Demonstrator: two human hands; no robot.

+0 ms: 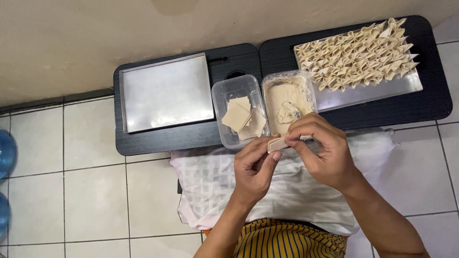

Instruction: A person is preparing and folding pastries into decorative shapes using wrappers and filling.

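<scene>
Both the left hand (256,167) and right hand (321,150) pinch 1 wrapper (277,143), seemingly folding it; filling tub (288,101) sits at 12 o'clock, within reach.

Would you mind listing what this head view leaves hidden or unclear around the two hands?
- Folded wrapper: mostly covered by the fingertips of the left hand and right hand; any filling inside is unseen.
- Paste tub: near edge hidden behind the right hand.
- Tray of folded pieces: pieces too small to count.
- Blue object: cut off by the left edge.
</scene>
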